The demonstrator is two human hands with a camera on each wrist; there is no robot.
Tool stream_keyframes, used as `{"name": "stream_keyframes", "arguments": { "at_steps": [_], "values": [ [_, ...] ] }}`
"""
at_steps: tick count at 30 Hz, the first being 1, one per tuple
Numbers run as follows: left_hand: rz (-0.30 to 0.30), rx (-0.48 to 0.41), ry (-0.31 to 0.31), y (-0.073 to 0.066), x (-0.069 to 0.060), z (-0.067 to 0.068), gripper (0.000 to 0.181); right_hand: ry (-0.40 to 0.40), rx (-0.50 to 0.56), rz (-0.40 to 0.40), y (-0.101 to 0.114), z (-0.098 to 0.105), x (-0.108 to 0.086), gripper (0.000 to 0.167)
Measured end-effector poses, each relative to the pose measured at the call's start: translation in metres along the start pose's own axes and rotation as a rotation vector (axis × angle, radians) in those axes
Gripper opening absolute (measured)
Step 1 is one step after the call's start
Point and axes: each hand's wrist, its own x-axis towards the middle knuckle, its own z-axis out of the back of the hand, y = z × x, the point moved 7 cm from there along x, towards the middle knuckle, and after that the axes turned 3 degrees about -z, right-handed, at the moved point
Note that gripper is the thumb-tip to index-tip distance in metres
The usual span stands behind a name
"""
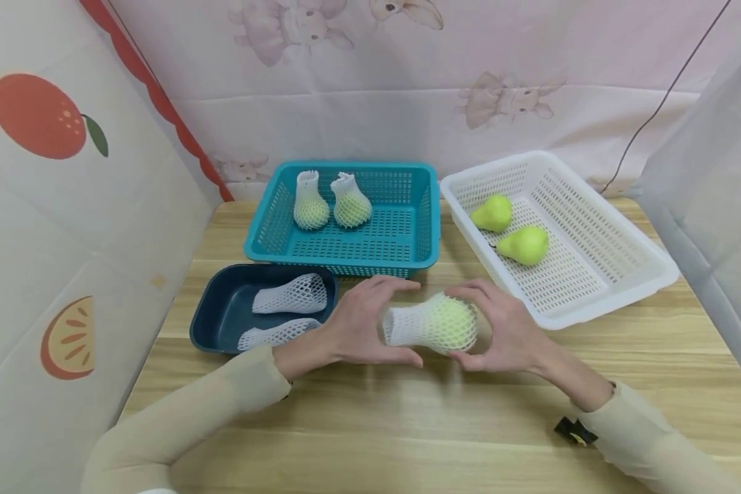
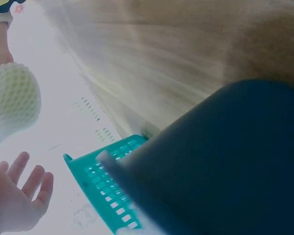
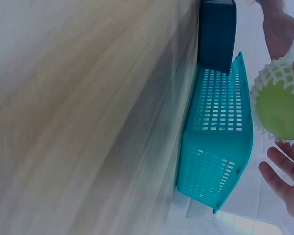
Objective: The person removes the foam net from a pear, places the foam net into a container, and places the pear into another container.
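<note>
A green pear in a white foam net sleeve [image 1: 432,324] is held above the table, its wide end to the right. My right hand [image 1: 506,328] grips that wide end between thumb and fingers; in the right wrist view the pear [image 3: 279,112] shows through the stretched net. Around the sleeve's narrow end, my left hand [image 1: 364,322] is spread with thumb and fingers apart. The left wrist view shows the fingers [image 2: 32,183] of that hand away from the netted pear [image 2: 14,98].
A dark blue tub [image 1: 222,302] at left holds two foam net sleeves [image 1: 293,295]. Behind, a teal basket [image 1: 342,264] contains two netted pears [image 1: 352,206]. Two bare pears [image 1: 525,245] lie in the white basket [image 1: 617,302] at right. All stand on a wooden table [image 1: 407,439].
</note>
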Motion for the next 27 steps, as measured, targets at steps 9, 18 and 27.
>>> {"name": "stream_keyframes", "arguments": {
  "at_steps": [9,18,27],
  "values": [
    [0.144,0.062,0.213,-0.002,0.01,-0.012,0.106,-0.021,-0.212,0.163,0.011,0.002,0.003,0.095],
    [0.08,0.255,0.273,-0.011,0.02,-0.021,0.103,-0.03,-0.311,0.244,0.023,0.001,0.007,0.094],
    [0.063,0.281,0.256,-0.013,0.022,-0.022,0.098,-0.054,-0.308,0.313,0.03,-0.001,0.009,0.079]
  ]
}}
